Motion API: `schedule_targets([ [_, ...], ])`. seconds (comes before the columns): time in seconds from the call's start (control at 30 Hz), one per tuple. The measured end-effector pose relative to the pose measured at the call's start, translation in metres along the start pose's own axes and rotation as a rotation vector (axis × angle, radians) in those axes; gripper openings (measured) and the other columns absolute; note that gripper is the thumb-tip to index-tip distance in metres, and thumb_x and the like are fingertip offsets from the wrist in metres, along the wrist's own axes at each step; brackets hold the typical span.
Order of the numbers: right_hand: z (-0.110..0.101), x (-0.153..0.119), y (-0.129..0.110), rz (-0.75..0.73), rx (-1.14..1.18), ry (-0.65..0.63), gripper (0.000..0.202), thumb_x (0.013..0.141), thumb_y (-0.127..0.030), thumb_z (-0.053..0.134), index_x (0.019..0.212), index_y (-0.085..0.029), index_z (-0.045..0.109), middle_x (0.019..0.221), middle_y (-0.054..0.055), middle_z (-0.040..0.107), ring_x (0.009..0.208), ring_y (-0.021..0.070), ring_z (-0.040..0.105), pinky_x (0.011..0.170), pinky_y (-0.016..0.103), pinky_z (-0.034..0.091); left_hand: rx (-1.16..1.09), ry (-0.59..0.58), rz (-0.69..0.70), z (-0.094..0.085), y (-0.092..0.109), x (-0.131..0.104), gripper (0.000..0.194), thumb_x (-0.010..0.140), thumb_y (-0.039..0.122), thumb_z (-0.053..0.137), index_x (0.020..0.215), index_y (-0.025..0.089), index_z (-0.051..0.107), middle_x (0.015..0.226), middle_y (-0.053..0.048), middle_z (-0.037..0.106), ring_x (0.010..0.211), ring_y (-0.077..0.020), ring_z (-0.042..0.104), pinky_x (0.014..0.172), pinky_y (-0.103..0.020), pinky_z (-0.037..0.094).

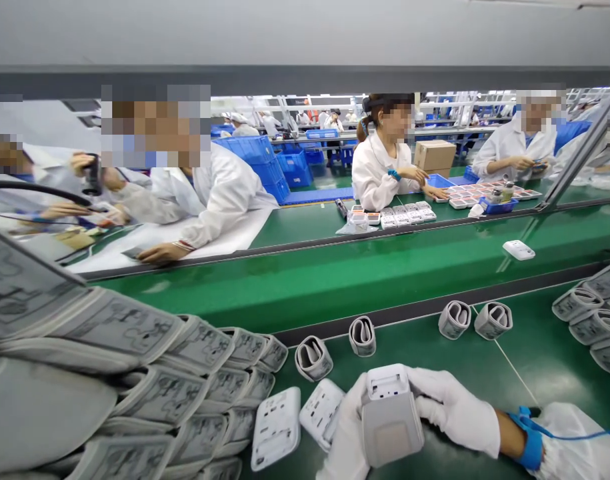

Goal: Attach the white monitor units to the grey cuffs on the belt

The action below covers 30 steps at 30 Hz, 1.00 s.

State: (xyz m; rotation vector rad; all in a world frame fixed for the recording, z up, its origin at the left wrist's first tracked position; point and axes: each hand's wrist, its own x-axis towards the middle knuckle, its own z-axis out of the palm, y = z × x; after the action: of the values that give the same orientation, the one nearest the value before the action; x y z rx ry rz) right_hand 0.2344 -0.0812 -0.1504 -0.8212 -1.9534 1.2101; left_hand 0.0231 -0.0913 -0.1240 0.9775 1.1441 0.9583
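Both my hands wear white gloves. Between them is a white plastic device (pixel 386 382) with a grey fabric cuff (pixel 392 430) across its lower part. My left hand (pixel 347 437) grips the left side, its palm partly hidden behind the cuff. Fingers of my right hand (pixel 455 407) press on the upper right edge of the device; a blue strap circles that wrist. Two white housings (pixel 276 429) (pixel 322 412) lie on the green table just left of my left hand. Rolled grey cuffs (pixel 313 358) (pixel 363 335) stand beyond them.
Stacked grey cuffs (pixel 185 393) fill the left side. More rolled cuffs stand ahead (pixel 455 319) and at the right (pixel 599 323). A green conveyor belt (pixel 335 283) crosses ahead, carrying a white device (pixel 519 250). Several people in white coats work beyond it.
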Motion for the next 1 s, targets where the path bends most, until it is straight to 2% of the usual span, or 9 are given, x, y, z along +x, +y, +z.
schedule_targets([
  [0.07,0.001,0.001,-0.002,0.001,0.006,0.001,0.048,0.105,-0.051,0.053,0.147,-0.028,0.058,0.123,0.009,0.070,0.108,0.0227,0.067,0.098,0.032,0.051,-0.053,-0.020,-0.024,0.002,0.000,0.001,0.032,0.090,0.050,0.067,0.086,0.020,0.079,0.096,-0.008,0.078,0.106,-0.0296,0.069,0.107,-0.042,0.051],
  [0.13,0.005,0.000,-0.001,0.012,-0.019,0.060,0.046,0.101,-0.050,0.060,0.140,-0.025,0.064,0.114,0.008,0.071,0.101,0.0227,0.068,0.093,0.031,0.052,-0.072,-0.036,-0.023,0.003,-0.004,0.003,0.032,0.089,0.050,0.069,0.086,0.019,0.079,0.094,-0.008,0.078,0.102,-0.0300,0.070,0.104,-0.043,0.053],
  [0.23,0.014,-0.002,0.005,0.043,-0.061,0.150,0.037,0.098,-0.051,0.063,0.115,-0.021,0.073,0.095,0.006,0.070,0.084,0.0206,0.064,0.079,0.029,0.051,-0.056,-0.033,-0.057,0.001,-0.014,0.004,0.027,0.079,0.048,0.079,0.085,0.022,0.079,0.089,-0.007,0.077,0.098,-0.0334,0.071,0.097,-0.046,0.057],
  [0.33,0.022,-0.004,0.011,0.068,-0.101,0.183,0.030,0.095,-0.049,0.066,0.096,-0.019,0.071,0.082,0.003,0.062,0.073,0.0166,0.056,0.067,0.026,0.045,-0.070,-0.035,-0.140,-0.004,-0.023,0.003,0.029,0.071,0.050,0.085,0.089,0.028,0.079,0.089,-0.007,0.077,0.097,-0.0366,0.072,0.090,-0.048,0.059],
  [0.47,0.027,-0.007,0.015,0.019,-0.181,0.225,0.022,0.094,-0.041,0.066,0.088,-0.020,0.068,0.075,0.000,0.051,0.068,0.0145,0.049,0.063,0.026,0.039,-0.148,-0.054,-0.176,-0.005,-0.032,0.004,0.037,0.071,0.058,0.083,0.088,0.025,0.079,0.089,-0.007,0.077,0.101,-0.0360,0.070,0.097,-0.048,0.057],
  [0.6,0.030,-0.011,0.016,0.010,-0.175,0.261,0.025,0.093,-0.044,0.067,0.086,-0.021,0.065,0.076,0.000,0.051,0.068,0.0148,0.050,0.061,0.026,0.039,-0.283,-0.001,-0.211,0.006,-0.031,0.009,0.051,0.071,0.070,0.078,0.081,0.020,0.077,0.086,-0.008,0.076,0.099,-0.0322,0.068,0.103,-0.043,0.053],
  [0.77,0.032,-0.011,0.019,0.086,-0.152,0.310,0.022,0.090,-0.039,0.072,0.082,-0.021,0.061,0.077,-0.001,0.052,0.070,0.0143,0.051,0.063,0.026,0.040,-0.433,0.047,-0.231,0.019,-0.018,0.009,0.047,0.069,0.062,0.082,0.070,0.017,0.070,0.078,-0.006,0.073,0.089,-0.0273,0.068,0.103,-0.040,0.051],
  [0.87,0.024,-0.005,0.022,0.109,-0.150,0.287,0.016,0.094,-0.035,0.066,0.085,-0.022,0.067,0.078,-0.001,0.056,0.072,0.0151,0.055,0.065,0.026,0.043,-0.360,0.123,-0.147,0.019,-0.017,0.003,0.037,0.078,0.053,0.077,0.080,0.017,0.075,0.090,-0.007,0.076,0.096,-0.0272,0.069,0.099,-0.036,0.054],
  [1.0,0.002,-0.002,0.010,0.113,-0.185,0.333,0.030,0.104,-0.040,0.050,0.108,-0.023,0.075,0.098,0.005,0.073,0.085,0.0188,0.066,0.082,0.031,0.052,0.009,0.136,0.170,0.014,-0.035,0.000,0.033,0.083,0.040,0.075,0.109,0.018,0.073,0.107,-0.008,0.076,0.101,-0.0273,0.070,0.091,-0.034,0.057],
])
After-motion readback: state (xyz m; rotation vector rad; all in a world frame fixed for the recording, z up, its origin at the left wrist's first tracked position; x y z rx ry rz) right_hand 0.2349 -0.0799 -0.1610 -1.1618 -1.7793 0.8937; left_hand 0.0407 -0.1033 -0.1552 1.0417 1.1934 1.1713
